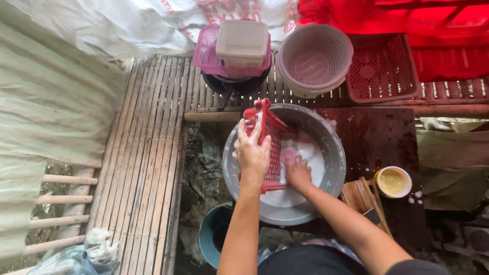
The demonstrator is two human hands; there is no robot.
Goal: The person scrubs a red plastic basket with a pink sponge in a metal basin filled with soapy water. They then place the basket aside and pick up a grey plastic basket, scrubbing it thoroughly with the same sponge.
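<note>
While the left hand grips the red basket upright in the basin, the right hand presses a pink sponge against its mesh.

Soapy plastic looks slick: push too hard and that basket could twist free, slopping suds over the dark board toward the yellow cup.

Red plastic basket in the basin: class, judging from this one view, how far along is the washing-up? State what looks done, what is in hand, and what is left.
Done, it seems: a round white basket, a red tray and a pink basket with a white tub sit on the slats. In hand: the left hand grips the red basket in the soapy metal basin; the right hand scrubs it. Left: rinsing it, judging by the suds.
</note>
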